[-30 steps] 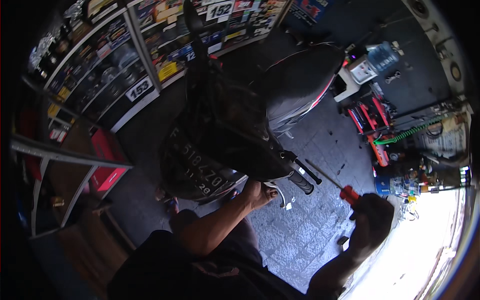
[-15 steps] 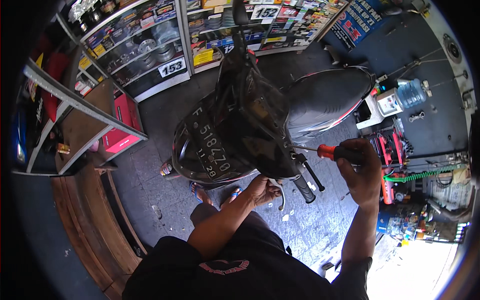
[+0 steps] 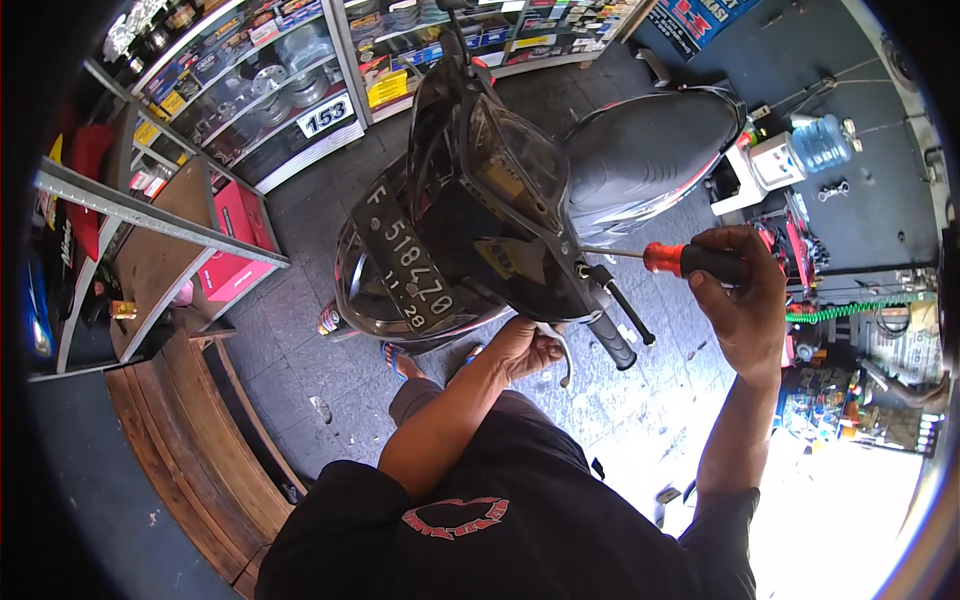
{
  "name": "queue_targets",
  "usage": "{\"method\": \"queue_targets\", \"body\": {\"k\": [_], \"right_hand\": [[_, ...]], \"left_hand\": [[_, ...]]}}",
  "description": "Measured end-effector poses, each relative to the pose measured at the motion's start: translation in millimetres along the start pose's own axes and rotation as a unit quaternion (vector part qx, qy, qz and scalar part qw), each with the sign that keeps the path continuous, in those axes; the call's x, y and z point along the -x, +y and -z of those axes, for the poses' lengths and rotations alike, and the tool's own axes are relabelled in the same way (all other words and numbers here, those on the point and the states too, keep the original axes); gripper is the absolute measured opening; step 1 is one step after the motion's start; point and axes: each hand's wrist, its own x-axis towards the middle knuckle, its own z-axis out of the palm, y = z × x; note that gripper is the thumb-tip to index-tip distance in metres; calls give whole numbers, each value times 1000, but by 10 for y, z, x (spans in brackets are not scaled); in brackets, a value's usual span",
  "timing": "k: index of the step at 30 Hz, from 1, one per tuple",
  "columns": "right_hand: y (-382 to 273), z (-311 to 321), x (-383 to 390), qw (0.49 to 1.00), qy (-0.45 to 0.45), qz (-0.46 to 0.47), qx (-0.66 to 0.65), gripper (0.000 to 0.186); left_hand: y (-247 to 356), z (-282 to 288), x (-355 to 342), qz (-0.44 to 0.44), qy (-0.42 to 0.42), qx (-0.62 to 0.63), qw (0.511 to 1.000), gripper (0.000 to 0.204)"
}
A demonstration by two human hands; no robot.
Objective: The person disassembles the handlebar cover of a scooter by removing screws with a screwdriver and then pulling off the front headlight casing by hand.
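My right hand is wrapped round a screwdriver with a red and black handle. Its thin shaft points left, and the tip meets the edge of the scooter's black handlebar cover, just above the grip. Under that cover, beside the silver brake lever, my left hand has its fingers curled; what they grip is hidden. The rubber handlebar grip sticks out toward me between both hands. A black scooter stands in front of me with its number plate on the front.
Glass-fronted shelves of parts line the back. At left are a metal rack with a red box and a wooden bench. A water dispenser, a green coiled hose and tools stand at right.
The whole view has shifted, so the scooter and both hands sit higher in it. The screwdriver's tip stays at the cover's edge, and the left hand keeps its place beside the lever.
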Motion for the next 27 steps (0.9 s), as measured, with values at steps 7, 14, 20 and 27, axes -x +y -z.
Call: {"method": "queue_targets", "body": {"k": [7,14,20,27], "right_hand": [[81,131,221,997,56,-24,-44,33],[516,273,816,933,286,-24,-218,34],[1077,-350,2018,762,355,-150,-521,25],[931,-1959,2717,604,462,-242,-602,33]], "left_hand": [[-61,6,17,-23,55,0,998,19],[-30,-78,62,-40,69,-45,996,26],[71,-64,76,-25,90,16,995,18],[175,-141,117,60,118,-45,990,23]]}}
